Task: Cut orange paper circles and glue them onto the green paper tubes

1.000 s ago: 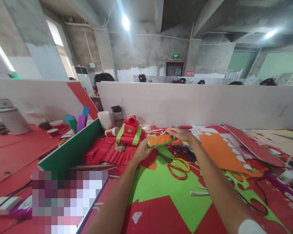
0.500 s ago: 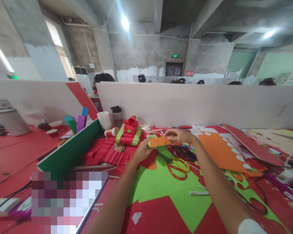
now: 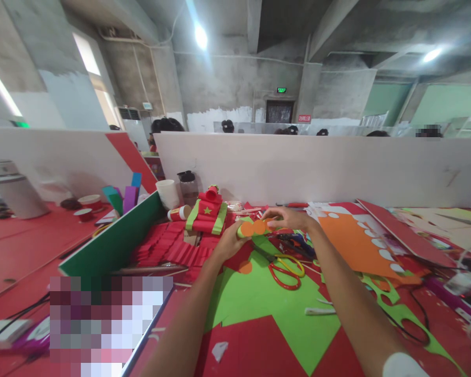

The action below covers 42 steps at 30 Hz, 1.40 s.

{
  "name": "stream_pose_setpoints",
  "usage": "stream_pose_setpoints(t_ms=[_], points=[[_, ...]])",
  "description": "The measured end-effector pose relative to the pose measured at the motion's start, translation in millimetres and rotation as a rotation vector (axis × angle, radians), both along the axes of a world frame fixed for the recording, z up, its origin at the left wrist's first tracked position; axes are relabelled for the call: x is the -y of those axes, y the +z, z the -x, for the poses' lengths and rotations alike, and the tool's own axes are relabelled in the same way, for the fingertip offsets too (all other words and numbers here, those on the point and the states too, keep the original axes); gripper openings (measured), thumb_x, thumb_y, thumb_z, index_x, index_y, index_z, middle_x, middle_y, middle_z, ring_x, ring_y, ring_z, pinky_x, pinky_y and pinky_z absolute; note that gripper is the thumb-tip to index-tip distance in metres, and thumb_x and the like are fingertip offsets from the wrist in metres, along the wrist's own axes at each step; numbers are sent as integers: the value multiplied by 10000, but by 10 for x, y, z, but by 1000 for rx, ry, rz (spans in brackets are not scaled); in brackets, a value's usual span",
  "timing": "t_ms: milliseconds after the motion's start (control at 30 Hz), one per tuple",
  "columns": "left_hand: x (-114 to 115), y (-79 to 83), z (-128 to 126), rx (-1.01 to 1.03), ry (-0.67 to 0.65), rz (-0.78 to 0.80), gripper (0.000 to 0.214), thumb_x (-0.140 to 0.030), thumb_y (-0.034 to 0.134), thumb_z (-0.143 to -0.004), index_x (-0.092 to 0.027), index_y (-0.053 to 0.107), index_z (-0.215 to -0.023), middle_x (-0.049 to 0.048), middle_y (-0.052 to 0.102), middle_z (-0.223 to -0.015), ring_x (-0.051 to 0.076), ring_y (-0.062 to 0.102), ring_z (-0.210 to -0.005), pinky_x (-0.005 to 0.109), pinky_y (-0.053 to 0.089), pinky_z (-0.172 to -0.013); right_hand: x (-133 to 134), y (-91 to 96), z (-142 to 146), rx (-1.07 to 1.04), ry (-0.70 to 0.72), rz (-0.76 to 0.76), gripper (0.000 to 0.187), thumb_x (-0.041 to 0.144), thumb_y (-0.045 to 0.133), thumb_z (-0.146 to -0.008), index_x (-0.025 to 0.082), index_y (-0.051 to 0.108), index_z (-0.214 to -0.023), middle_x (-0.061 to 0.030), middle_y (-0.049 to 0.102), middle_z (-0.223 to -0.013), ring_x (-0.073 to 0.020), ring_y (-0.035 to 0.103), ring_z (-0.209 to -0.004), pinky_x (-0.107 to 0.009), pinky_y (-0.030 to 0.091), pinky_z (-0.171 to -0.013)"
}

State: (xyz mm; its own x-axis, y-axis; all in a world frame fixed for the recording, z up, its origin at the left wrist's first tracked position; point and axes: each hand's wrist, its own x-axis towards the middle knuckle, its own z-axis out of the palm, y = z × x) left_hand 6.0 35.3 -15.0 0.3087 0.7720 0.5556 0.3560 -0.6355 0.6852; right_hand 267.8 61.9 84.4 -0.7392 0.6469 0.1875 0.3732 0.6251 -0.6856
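Observation:
My left hand (image 3: 231, 242) is closed around the near left end of a green paper piece with a row of orange paper circles (image 3: 253, 228) on its face. At its right end, my right hand (image 3: 286, 216) pinches an orange circle with thumb and fingers; part of it is hidden. Just below the hands lie scissors (image 3: 286, 271) with red and yellow handles, on a large light-green paper sheet (image 3: 259, 306). A loose orange circle (image 3: 245, 267) rests near my left wrist. Behind my left hand stands a red and green paper model (image 3: 207, 214) with a gold star.
Folded red paper strips (image 3: 160, 246) lie beside a green board (image 3: 115, 243) on the left. A phone or tablet (image 3: 141, 319), its screen blurred, is in front. Orange paper (image 3: 349, 243) with round cutouts lies to the right. A white partition (image 3: 298, 167) closes off the back.
My right hand has shifted very slightly left along the row of circles, and its fingertips have moved a little. My left hand keeps its hold in the same place.

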Motion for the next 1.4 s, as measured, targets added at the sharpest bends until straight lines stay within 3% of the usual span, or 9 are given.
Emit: stream_pose_setpoints(t_ms=[200,600,1167,1400], points=[[-2,0,-6,8,2,-4,381,-355,707,-839,-204,617,-1177,83,697,-1167,258,650,-1045,400,518,-934,13,12,4,-2,14,-10,306,323,651,-879,246,679,-1173,-50,681,-1226,-233,613,-1167,-412,450,-1046],[30,29,-12,0,-2,-19,353,-338,696,-849,-211,615,-1169,64,700,-1152,244,655,-1021,372,518,-911,0,-15,176,51,-72,-82,251,375,704,-822,224,665,-1018,-52,707,-1028,-230,658,-962,-362,488,-873],[15,19,-10,17,-14,-13,371,-340,708,-843,-190,627,-1172,85,700,-1153,249,653,-1023,367,511,-917,-24,-20,119,51,-37,-44,277,385,723,-824,205,658,-1023,-57,689,-1099,-231,629,-1031,-340,477,-900],[3,1,-12,36,-6,-19,376,-321,716,-836,-197,632,-1181,93,701,-1162,262,654,-1037,381,513,-921,-2,-4,64,-36,-14,26,248,402,618,-907,202,667,-1044,-59,692,-1062,-198,637,-946,-327,491,-846]])
